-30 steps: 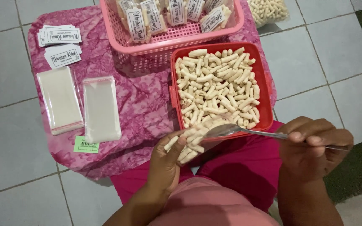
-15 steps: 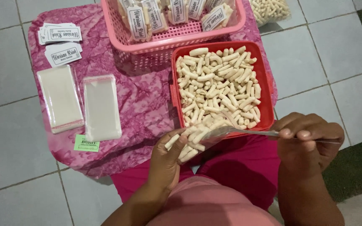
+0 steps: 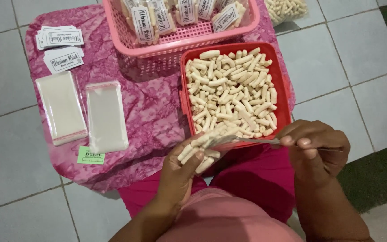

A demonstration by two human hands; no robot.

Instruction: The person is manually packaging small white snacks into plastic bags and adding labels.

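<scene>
From the head view, your right hand (image 3: 316,150) grips a spoon (image 3: 247,140) lying left-right, bowl toward the clear bag of sticks (image 3: 198,152) your left hand (image 3: 178,172) holds, at the red tray's (image 3: 184,103) near edge.

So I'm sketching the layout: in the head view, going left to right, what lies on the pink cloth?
Stack of clear bags → second clear bag stack → red tray of snack sticks.

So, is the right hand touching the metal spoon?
Touching. The head view shows the right hand gripping the handle of the metal spoon between thumb and fingers, with the spoon's bowl reaching the clear bag held in the left hand.
</scene>
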